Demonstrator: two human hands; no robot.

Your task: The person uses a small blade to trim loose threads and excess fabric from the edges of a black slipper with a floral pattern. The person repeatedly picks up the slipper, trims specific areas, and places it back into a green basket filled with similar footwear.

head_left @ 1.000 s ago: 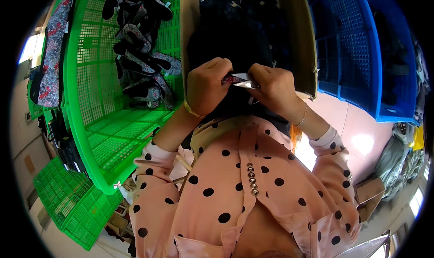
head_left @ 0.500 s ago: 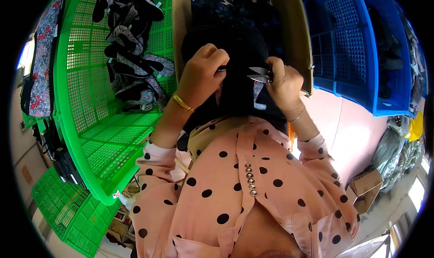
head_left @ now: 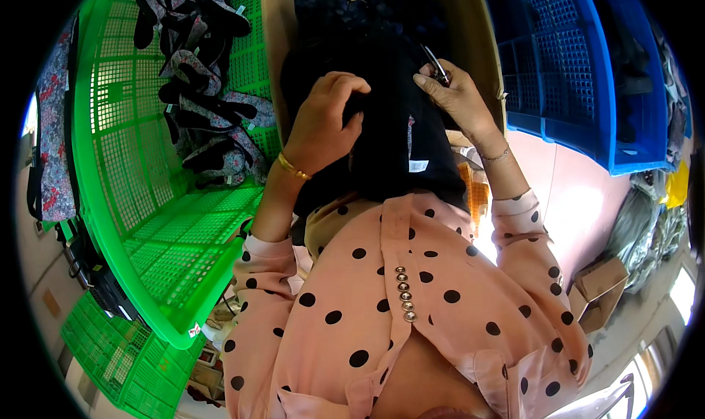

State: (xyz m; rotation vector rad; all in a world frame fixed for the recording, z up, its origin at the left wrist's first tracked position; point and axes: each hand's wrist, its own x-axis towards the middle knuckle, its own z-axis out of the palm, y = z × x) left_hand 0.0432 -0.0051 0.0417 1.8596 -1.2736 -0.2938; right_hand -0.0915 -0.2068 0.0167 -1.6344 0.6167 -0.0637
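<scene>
My right hand (head_left: 457, 96) grips a small pair of scissors (head_left: 436, 65) over the right side of my lap. Their blades point up and away from me, and the handle is mostly hidden in my fingers. My left hand (head_left: 323, 121) is over the left side of my lap, with a gap between thumb and curled forefinger; no object can be made out in it. Between the hands, dark cloth covers my lap. On it shows a narrow floral strip (head_left: 410, 136) with a white tag (head_left: 418, 166) at its near end. Black on black hides the cloth's outlines.
A green plastic crate (head_left: 110, 221) at the left holds several black-and-floral cloth pieces (head_left: 194, 74). Ahead of my lap is a cardboard box (head_left: 481, 52) with dark scraps. Blue crates (head_left: 609, 96) stand at the right, and a small carton (head_left: 598, 290) lies behind them.
The scissors swung from pointing left with blades apart to pointing upward, as my right hand moved slightly up. My left thumb and forefinger have parted. The white tag now shows more fully.
</scene>
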